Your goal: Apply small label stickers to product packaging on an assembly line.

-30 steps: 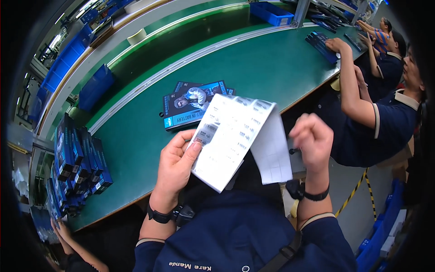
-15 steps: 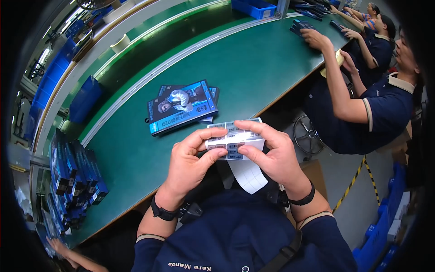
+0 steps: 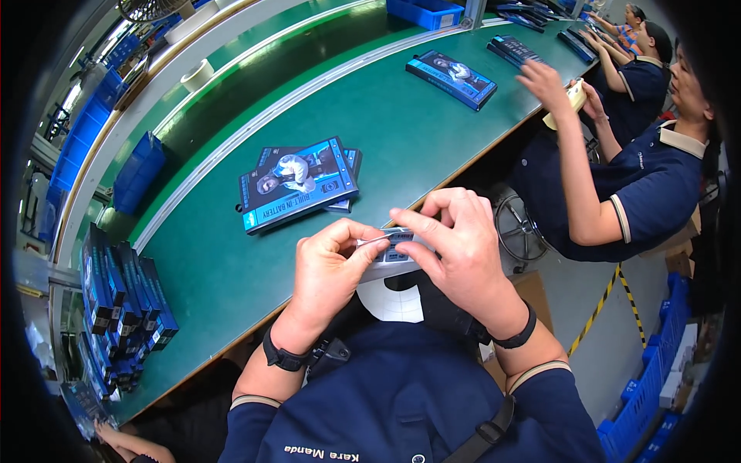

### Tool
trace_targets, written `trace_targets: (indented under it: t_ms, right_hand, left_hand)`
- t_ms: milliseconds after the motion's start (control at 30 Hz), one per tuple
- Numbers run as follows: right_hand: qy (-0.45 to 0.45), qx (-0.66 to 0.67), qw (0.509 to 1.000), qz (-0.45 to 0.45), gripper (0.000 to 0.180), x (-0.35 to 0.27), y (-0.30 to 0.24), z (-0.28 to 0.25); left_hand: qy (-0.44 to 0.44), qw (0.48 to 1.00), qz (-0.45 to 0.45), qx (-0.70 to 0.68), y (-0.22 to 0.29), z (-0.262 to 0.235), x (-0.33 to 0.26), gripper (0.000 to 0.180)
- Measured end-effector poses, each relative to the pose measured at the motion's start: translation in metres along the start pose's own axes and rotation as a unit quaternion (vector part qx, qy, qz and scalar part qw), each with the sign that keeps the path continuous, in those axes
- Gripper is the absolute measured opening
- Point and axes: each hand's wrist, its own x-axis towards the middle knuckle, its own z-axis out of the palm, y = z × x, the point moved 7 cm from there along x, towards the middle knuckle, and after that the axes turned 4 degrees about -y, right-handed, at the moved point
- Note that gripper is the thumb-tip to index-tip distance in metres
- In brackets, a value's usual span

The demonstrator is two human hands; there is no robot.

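A strip of printed labels [image 3: 397, 255] on white backing is in front of my chest, its loose white end [image 3: 392, 302] curling down below. Between thumb and forefinger, my left hand [image 3: 328, 258] pinches the strip's upper edge. My right hand [image 3: 459, 239] is at the strip's right side, thumb and forefinger apart around the labels; whether the fingertips touch them is hard to tell. Beyond my hands, two flat dark-blue boxes [image 3: 297, 184] with a printed figure lie stacked askew on the green table [image 3: 370, 131].
Several similar boxes [image 3: 127, 309] are stacked at the left. Another box [image 3: 452, 79] lies farther along the table, near a co-worker [image 3: 610, 177] at the right. A blue bin [image 3: 424, 12] stands at the far edge. A person's hand [image 3: 108, 434] shows at lower left.
My right fingers have come apart from the strip and my left hand now pinches its edge; the strip has tilted. A box has appeared near the co-worker, whose hand is lifted off.
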Motion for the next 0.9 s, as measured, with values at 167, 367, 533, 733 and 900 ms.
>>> trace_targets:
  t_ms: [167,367,533,733,900]
  right_hand:
    - [0.071,-0.014,0.992,-0.103,0.031,-0.002,-0.011,0.008]
    - [0.076,-0.041,0.987,-0.139,0.031,-0.004,-0.014,0.016]
    - [0.072,-0.003,0.988,-0.134,0.027,-0.006,-0.017,0.008]
    - [0.089,0.209,0.974,0.020,0.037,0.011,0.003,-0.011]
    - [-0.063,0.155,0.986,-0.003,0.062,0.024,-0.013,0.013]
  left_hand:
    - [0.007,0.998,-0.030,-0.056,-0.006,-0.003,0.001,0.010]
    - [0.030,0.984,-0.066,-0.160,-0.019,-0.009,0.002,0.010]
    - [0.032,0.984,-0.082,-0.157,-0.027,-0.011,0.004,0.009]
    - [0.019,0.988,-0.021,-0.154,-0.021,-0.008,0.006,0.012]
    - [0.016,0.996,0.024,0.085,-0.010,-0.003,-0.003,0.013]
